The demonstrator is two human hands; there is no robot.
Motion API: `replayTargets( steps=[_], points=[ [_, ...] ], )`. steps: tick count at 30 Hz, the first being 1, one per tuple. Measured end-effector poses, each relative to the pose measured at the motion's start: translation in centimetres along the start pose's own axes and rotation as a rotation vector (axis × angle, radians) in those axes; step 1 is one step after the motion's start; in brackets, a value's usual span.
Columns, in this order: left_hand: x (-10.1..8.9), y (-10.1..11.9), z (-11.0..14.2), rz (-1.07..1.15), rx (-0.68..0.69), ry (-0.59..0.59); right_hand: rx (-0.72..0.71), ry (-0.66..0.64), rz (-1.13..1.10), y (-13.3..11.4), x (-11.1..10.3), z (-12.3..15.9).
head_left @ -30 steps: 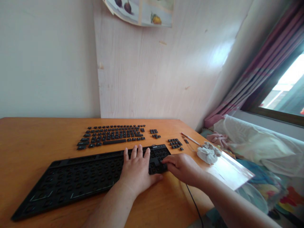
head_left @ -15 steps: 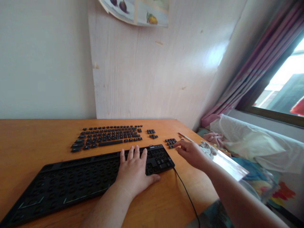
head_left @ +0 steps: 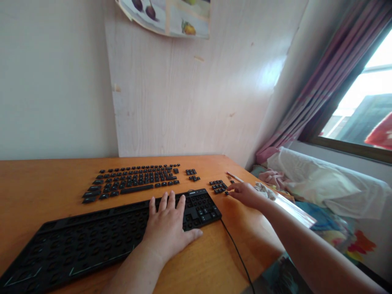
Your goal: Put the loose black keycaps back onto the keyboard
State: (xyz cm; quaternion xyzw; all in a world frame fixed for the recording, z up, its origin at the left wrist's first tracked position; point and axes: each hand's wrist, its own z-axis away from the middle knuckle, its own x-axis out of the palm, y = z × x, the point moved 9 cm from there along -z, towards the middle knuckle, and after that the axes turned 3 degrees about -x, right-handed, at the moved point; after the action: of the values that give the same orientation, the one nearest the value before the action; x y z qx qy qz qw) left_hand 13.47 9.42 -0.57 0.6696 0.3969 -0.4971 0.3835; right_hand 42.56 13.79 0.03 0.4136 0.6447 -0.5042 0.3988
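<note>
A black keyboard point(head_left: 101, 241) with most of its keycaps off lies slantwise across the front of the desk. My left hand point(head_left: 168, 226) rests flat on its right half, fingers spread, thumb out over the wood. Just beyond the keyboard's right end, my right hand point(head_left: 245, 194) has its fingertips pinched on a small black keycap point(head_left: 227, 193). That keycap is by the corner of a small group of number-pad keycaps point(head_left: 218, 186). Some keycaps remain seated in the keyboard's number-pad area point(head_left: 203, 208).
Behind the keyboard lie rows of loose keycaps point(head_left: 137, 177) and two smaller keycap clusters point(head_left: 191, 172). A pencil point(head_left: 234, 177) and a crumpled grey cloth point(head_left: 266, 191) are at the right. The keyboard cable point(head_left: 237, 249) runs off the front edge. Bedding point(head_left: 327, 179) lies beyond.
My right hand has drawn slightly towards me, and a keycap now shows at its fingertips, apart from the group. My left hand stays on the keyboard. The view has shifted slightly.
</note>
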Motion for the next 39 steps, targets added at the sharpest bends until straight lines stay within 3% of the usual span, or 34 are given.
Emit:
replayTargets(
  steps=[10,27,39],
  points=[
    [0.0,0.0,0.0,-0.004,0.000,0.009,-0.001,-0.038,0.006,0.2,1.1,-0.8],
    [0.0,0.1,0.0,0.013,0.007,0.001,-0.047,-0.063,-0.046,-1.3,0.9,0.5],
    [0.3,-0.1,0.0,0.012,0.004,-0.002,-0.008,-0.030,-0.126,0.2,1.3,0.0]
  ],
)
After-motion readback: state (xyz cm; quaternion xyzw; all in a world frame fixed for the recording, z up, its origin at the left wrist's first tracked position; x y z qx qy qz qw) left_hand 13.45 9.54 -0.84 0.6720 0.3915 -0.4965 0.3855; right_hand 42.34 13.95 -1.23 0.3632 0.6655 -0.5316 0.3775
